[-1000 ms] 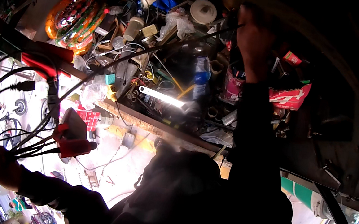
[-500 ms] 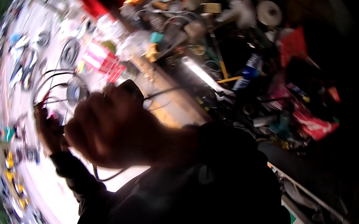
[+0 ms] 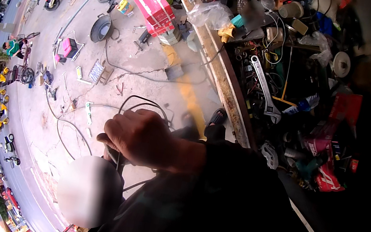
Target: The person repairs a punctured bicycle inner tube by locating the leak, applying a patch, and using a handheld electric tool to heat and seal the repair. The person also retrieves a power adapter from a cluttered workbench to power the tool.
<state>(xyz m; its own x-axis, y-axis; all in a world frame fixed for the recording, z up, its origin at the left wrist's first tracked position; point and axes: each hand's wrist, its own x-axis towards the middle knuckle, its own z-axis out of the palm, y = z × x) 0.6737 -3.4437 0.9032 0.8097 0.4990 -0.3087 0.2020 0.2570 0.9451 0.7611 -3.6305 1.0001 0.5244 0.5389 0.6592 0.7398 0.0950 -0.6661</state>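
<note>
In the middle of the frame, the right hand (image 3: 144, 138) hangs knuckles-up over the sunlit floor, with a black cable (image 3: 141, 98) looping out just above it. The fingers curl in and press together, the thumb lying along their left side; they seem to close on the cable, though their tips are turned away and I can't tell exactly what they pinch. More dark cord shows just below the hand, slanting down toward the dark clothing. I can't make out the left hand at all; a pale blurred round shape (image 3: 83, 190) sits at lower centre, below the knuckles.

The cable looks light and springy to me, stiff enough to stand out in its own curve yet easy to bend, smooth-skinned and apt to slide if pinched too loosely. I'd judge it hard to damage by gripping, and best held where the loop bunches beside the knuckles, so the strands stay gathered.

Toward the upper right, a ledge (image 3: 220, 75) borders a dark heap of odds and ends, with a big steel adjustable wrench (image 3: 262, 82) lying in it, well apart from the hand. On the floor at upper centre stands a red carton (image 3: 151, 6), near a dark basin (image 3: 103, 28).
</note>
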